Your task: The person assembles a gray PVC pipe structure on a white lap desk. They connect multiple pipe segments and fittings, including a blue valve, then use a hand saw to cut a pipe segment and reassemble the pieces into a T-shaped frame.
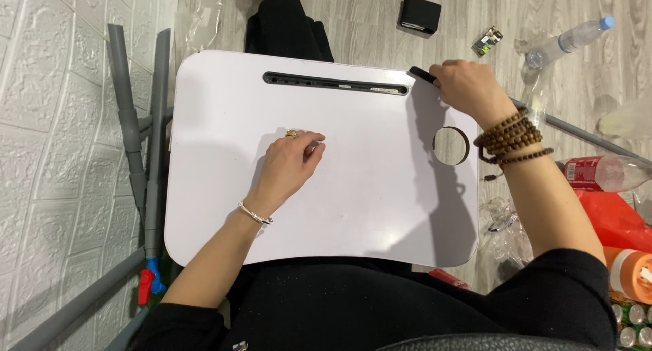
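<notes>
My left hand (288,162) lies loosely curled on the middle of the white lap tray (224,106), gripping nothing, likely steadying it across my legs. My right hand (468,87) is pinched shut on a small black tool (422,75) at the tray's far right corner, beside the long dark slot (336,84). The tray is smooth, round-cornered, with a round hole (451,146). Plastic bottles (569,40) lie on the floor to my right.

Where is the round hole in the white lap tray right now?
In the head view, the round hole sits near the tray's right edge, just below the right hand and beside the beaded bracelets.
</notes>
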